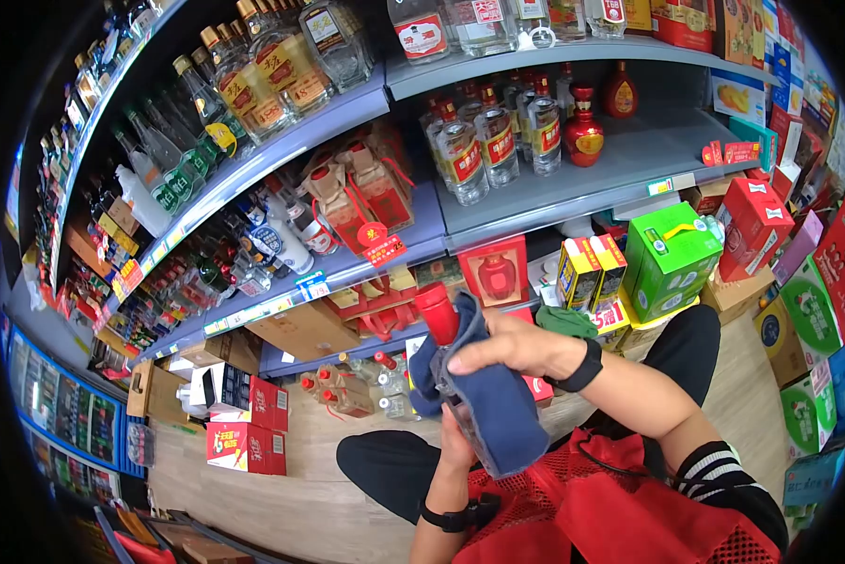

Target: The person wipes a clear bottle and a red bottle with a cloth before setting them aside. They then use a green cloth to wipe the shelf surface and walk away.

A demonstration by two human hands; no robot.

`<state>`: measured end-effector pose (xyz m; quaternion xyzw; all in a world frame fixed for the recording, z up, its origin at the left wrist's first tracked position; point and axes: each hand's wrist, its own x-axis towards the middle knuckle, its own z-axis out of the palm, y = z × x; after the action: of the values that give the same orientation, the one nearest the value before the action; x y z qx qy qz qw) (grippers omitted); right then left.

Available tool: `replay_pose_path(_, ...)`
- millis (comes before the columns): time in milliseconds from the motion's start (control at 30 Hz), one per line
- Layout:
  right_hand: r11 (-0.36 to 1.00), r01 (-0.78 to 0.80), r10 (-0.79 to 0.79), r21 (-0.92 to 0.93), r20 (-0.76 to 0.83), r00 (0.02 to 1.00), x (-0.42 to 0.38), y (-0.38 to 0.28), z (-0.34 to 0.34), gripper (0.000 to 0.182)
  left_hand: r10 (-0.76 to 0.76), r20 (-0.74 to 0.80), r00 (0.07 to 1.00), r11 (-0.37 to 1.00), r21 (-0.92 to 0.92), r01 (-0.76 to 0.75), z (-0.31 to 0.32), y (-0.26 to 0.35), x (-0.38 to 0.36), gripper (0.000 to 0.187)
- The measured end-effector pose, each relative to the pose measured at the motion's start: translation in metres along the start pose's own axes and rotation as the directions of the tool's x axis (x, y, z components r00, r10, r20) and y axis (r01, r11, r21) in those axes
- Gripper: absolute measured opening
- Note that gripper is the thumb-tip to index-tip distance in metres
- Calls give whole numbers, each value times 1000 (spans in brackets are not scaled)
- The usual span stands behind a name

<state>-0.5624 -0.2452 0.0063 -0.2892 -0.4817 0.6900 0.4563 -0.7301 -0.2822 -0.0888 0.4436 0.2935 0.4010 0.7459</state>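
Note:
A bottle with a red cap (436, 312) is wrapped in a dark blue cloth (502, 414), tilted over my lap. My right hand (512, 346) grips the cloth and bottle near the neck, its thumb across the front. Lower down, my left hand (457, 437) holds the bottle from below, its fingers partly hidden behind the cloth. Beyond them, clear bottles with red and yellow labels (498, 143) and a red gourd-shaped bottle (583, 132) stand on the grey shelf (629, 174).
A green box (669, 258) and yellow-black boxes (582, 273) stand right of my hands. Red cartons (246, 447) sit on the floor at left, and small bottles (345, 390) are beneath the lower shelf. My knees flank the work.

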Motion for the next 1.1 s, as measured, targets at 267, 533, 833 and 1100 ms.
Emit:
replay_pose_path(267,961,21,-80,-276,-205,975,1,-15,-4,30,-47,-33,998,999,-28,46,-1,-10,5,67)
replay_pose_path(533,803,-19,-258,-596,-377,890,17,-9,6,38,58,-36,998,995,83,-54,-6,-20,4,74)
replay_pose_path(833,567,328,-638,-756,-151,755,-6,47,31,66,269,-121,956,944,-166,-287,-2,-2,8,84)
replay_pose_path(1100,208,211,-481,-955,88,872,-66,133,39,70,369,-75,926,861,-347,-371,-8,30,23,83)
